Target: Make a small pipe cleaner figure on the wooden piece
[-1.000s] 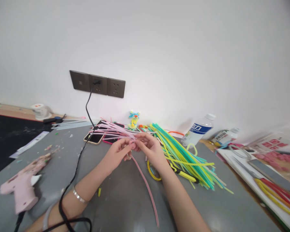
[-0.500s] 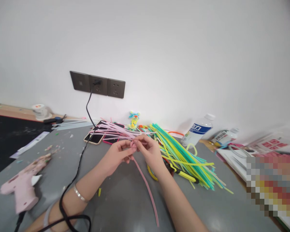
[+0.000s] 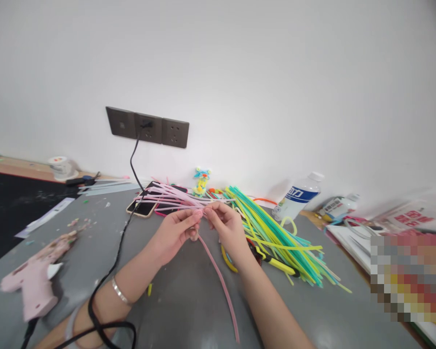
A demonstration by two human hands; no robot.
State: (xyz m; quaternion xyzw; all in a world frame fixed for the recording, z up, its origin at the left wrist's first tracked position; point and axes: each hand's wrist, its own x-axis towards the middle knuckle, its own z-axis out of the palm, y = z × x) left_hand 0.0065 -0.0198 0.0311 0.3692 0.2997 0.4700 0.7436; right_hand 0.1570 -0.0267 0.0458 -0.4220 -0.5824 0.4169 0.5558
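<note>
Above the middle of the grey table, my two hands meet at one end of a pink pipe cleaner (image 3: 220,278). My left hand (image 3: 173,236) is closed, pinching a small curled part of it between thumb and fingers. With its fingertips touching the same spot, my right hand (image 3: 227,228) is closed on the pipe cleaner too. The long free end curves down towards the table's near side. Behind my hands lies a bunch of pale pink pipe cleaners (image 3: 167,195). To the right of my right hand is a bundle of green and yellow pipe cleaners (image 3: 276,237).
A pink glue gun (image 3: 36,286) lies at left, and a black cable (image 3: 119,247) crosses my left forearm. Two phones (image 3: 142,207) lie under the pale pink bunch. Yellow-handled pliers (image 3: 228,259) sit beside my right wrist. A bottle (image 3: 298,196) stands against the wall.
My fingertips have shifted slightly around the curled pink end, and the left thumb now covers more of it. My right fingers have drawn a little to the right. The hanging end stays nearly still.
</note>
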